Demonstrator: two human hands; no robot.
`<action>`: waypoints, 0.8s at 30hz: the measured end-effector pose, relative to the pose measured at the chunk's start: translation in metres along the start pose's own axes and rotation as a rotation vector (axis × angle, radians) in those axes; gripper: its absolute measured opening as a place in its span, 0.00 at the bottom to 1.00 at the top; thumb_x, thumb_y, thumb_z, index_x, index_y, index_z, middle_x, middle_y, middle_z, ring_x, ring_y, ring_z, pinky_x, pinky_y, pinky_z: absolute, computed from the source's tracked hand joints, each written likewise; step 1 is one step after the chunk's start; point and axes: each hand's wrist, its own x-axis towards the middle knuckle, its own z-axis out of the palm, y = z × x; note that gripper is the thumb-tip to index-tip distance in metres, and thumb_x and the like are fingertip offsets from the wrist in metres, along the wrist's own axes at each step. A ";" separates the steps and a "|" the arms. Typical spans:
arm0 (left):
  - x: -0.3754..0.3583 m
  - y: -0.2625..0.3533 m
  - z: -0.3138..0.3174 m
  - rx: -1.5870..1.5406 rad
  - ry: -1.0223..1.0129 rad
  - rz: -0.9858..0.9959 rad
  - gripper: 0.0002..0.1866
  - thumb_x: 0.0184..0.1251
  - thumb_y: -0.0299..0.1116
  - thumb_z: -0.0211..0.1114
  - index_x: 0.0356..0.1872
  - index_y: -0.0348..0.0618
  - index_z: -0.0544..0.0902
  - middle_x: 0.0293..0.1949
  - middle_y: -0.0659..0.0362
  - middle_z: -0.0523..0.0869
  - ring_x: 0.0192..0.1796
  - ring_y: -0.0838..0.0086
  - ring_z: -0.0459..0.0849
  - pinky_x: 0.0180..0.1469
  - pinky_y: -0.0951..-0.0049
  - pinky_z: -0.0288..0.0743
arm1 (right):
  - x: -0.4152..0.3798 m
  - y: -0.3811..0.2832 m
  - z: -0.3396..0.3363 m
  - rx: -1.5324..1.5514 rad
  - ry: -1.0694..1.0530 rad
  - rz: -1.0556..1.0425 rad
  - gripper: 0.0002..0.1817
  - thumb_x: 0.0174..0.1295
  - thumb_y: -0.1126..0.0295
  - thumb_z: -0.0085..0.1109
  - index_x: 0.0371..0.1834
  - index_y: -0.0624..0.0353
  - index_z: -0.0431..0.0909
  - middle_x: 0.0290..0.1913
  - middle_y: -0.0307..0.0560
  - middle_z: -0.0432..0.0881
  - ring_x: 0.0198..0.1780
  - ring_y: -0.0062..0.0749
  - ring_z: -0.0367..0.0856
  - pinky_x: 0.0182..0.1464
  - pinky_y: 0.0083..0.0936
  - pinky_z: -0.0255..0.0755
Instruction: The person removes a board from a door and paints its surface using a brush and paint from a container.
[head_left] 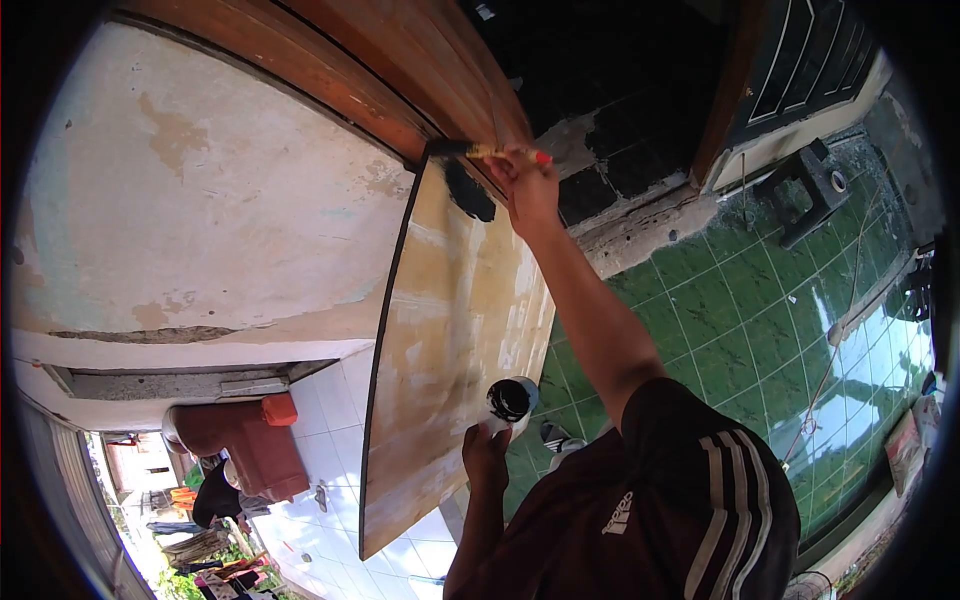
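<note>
My right hand (pixel 527 185) is closed around a paintbrush (pixel 485 151) with a yellowish handle and a red end. Dark bristles meet the top corner of a pale wooden panel (pixel 430 330). Just below them, a wet-looking black paint patch (pixel 469 195) covers a small part of the panel. Lower down, my left hand (pixel 486 455) grips a paint can (pixel 513 398), its open mouth showing black paint inside. The can is held in front of the panel's lower right edge. Streaks of whitish filler run over the unpainted wood.
A brown wooden door frame (pixel 400 70) borders the panel's top, beside a peeling pale wall (pixel 230 190). Green floor tiles (pixel 720 300) spread to the right, with a dark stool-like object (pixel 800 195) on them. A reddish-brown sofa (pixel 240 450) stands lower left.
</note>
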 end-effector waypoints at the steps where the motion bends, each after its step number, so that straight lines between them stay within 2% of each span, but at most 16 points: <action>1: 0.001 -0.009 0.002 -0.004 0.010 0.005 0.14 0.64 0.36 0.72 0.42 0.35 0.83 0.43 0.46 0.83 0.47 0.50 0.82 0.49 0.57 0.76 | 0.004 0.009 -0.015 -0.086 0.019 0.002 0.04 0.65 0.78 0.60 0.37 0.69 0.78 0.35 0.50 0.83 0.34 0.34 0.87 0.39 0.22 0.83; 3: 0.000 -0.014 0.004 0.004 0.012 0.018 0.14 0.63 0.35 0.72 0.42 0.35 0.84 0.43 0.46 0.83 0.47 0.50 0.82 0.49 0.58 0.76 | 0.016 0.046 -0.071 -0.257 0.064 0.006 0.04 0.65 0.78 0.58 0.38 0.70 0.78 0.35 0.51 0.84 0.34 0.35 0.87 0.38 0.23 0.82; 5: 0.000 -0.011 0.002 0.036 -0.002 0.040 0.14 0.63 0.35 0.72 0.43 0.35 0.84 0.43 0.46 0.83 0.47 0.50 0.83 0.49 0.58 0.76 | 0.022 0.058 -0.114 -0.476 0.158 -0.091 0.04 0.65 0.78 0.59 0.38 0.70 0.80 0.35 0.50 0.85 0.36 0.35 0.87 0.42 0.24 0.82; 9: 0.001 -0.007 0.001 0.117 -0.014 0.081 0.14 0.63 0.34 0.72 0.43 0.34 0.84 0.42 0.46 0.83 0.46 0.51 0.83 0.48 0.58 0.77 | 0.022 0.047 -0.116 -1.157 0.237 -0.310 0.04 0.64 0.78 0.62 0.36 0.70 0.82 0.35 0.50 0.85 0.38 0.32 0.87 0.41 0.24 0.82; 11: 0.000 -0.008 0.003 0.104 -0.024 0.077 0.14 0.63 0.35 0.72 0.43 0.34 0.84 0.43 0.46 0.83 0.46 0.50 0.83 0.48 0.58 0.77 | 0.036 0.066 -0.101 -0.884 0.003 -0.375 0.04 0.63 0.77 0.63 0.37 0.68 0.82 0.36 0.50 0.85 0.38 0.31 0.87 0.39 0.22 0.80; 12: 0.000 -0.009 0.004 0.089 -0.030 0.069 0.14 0.64 0.35 0.72 0.42 0.34 0.84 0.43 0.46 0.83 0.46 0.50 0.83 0.48 0.58 0.77 | 0.034 0.067 -0.074 -0.682 -0.046 -0.306 0.03 0.64 0.77 0.63 0.37 0.67 0.81 0.36 0.49 0.85 0.38 0.31 0.87 0.39 0.21 0.80; 13: 0.000 -0.011 0.005 0.060 -0.033 0.047 0.13 0.64 0.34 0.71 0.42 0.34 0.84 0.43 0.46 0.83 0.46 0.51 0.83 0.48 0.58 0.77 | 0.026 0.053 -0.042 -0.478 -0.093 -0.234 0.03 0.65 0.77 0.63 0.37 0.67 0.81 0.37 0.49 0.85 0.37 0.32 0.87 0.40 0.21 0.80; 16: 0.000 -0.006 0.004 0.081 -0.049 0.021 0.12 0.65 0.32 0.71 0.43 0.34 0.83 0.45 0.46 0.83 0.47 0.53 0.84 0.48 0.60 0.78 | 0.003 0.000 0.016 -0.139 -0.101 -0.094 0.03 0.66 0.77 0.62 0.37 0.66 0.79 0.37 0.48 0.85 0.36 0.32 0.87 0.41 0.22 0.81; 18: 0.001 -0.010 0.007 -0.089 -0.038 -0.056 0.12 0.65 0.31 0.71 0.43 0.33 0.83 0.45 0.47 0.83 0.47 0.54 0.84 0.49 0.61 0.78 | 0.006 0.004 0.006 -0.076 -0.034 -0.044 0.03 0.66 0.77 0.61 0.38 0.66 0.80 0.36 0.49 0.84 0.35 0.33 0.86 0.39 0.21 0.81; 19: 0.001 -0.017 0.009 -0.280 -0.021 -0.132 0.12 0.65 0.31 0.71 0.43 0.33 0.83 0.45 0.47 0.83 0.47 0.54 0.84 0.49 0.62 0.78 | 0.010 0.010 -0.006 -0.045 0.001 -0.019 0.03 0.66 0.77 0.60 0.38 0.66 0.80 0.36 0.49 0.83 0.35 0.34 0.86 0.38 0.21 0.80; 21: 0.004 -0.024 0.011 -0.274 -0.049 -0.126 0.12 0.70 0.32 0.64 0.46 0.33 0.80 0.47 0.47 0.82 0.49 0.56 0.84 0.52 0.63 0.79 | 0.014 0.041 -0.045 -0.123 0.080 0.004 0.03 0.66 0.77 0.59 0.37 0.67 0.80 0.34 0.48 0.84 0.35 0.33 0.86 0.37 0.23 0.80; 22: 0.002 -0.018 0.007 -0.073 -0.093 -0.050 0.13 0.75 0.33 0.57 0.50 0.32 0.76 0.49 0.47 0.81 0.51 0.57 0.84 0.55 0.63 0.80 | 0.013 0.051 -0.064 -0.164 0.124 0.016 0.03 0.66 0.78 0.58 0.37 0.67 0.80 0.33 0.47 0.84 0.36 0.33 0.86 0.37 0.24 0.79; 24: 0.001 -0.009 0.004 0.162 -0.143 0.047 0.14 0.80 0.35 0.50 0.53 0.31 0.72 0.50 0.47 0.79 0.52 0.59 0.84 0.58 0.63 0.81 | 0.005 0.040 -0.093 -0.655 0.215 -0.176 0.03 0.63 0.78 0.60 0.35 0.67 0.81 0.33 0.50 0.86 0.36 0.35 0.87 0.38 0.26 0.79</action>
